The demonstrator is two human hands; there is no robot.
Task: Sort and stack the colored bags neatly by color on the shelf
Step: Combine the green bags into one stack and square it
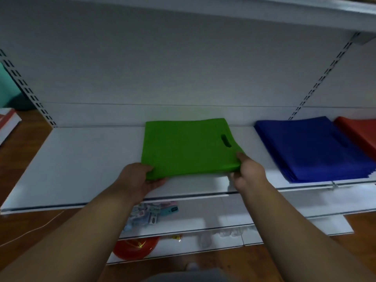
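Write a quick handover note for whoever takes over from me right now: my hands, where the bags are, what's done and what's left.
Left hand: grip on the near left corner of the flat green fabric bag stack.
Right hand: grip on its near right corner.
The green stack lies mid-shelf on the white metal shelf; the blue fabric bag stack lies to its right, the red bag stack beyond, partly out of view.
Done: three colour piles laid.
Left: probably square the green stack and release.

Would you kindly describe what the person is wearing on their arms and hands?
Nothing shows on either: the left hand and right hand wear no gloves, rings or watch, and both forearms are uncovered up to the frame edge, with no sleeve in view.
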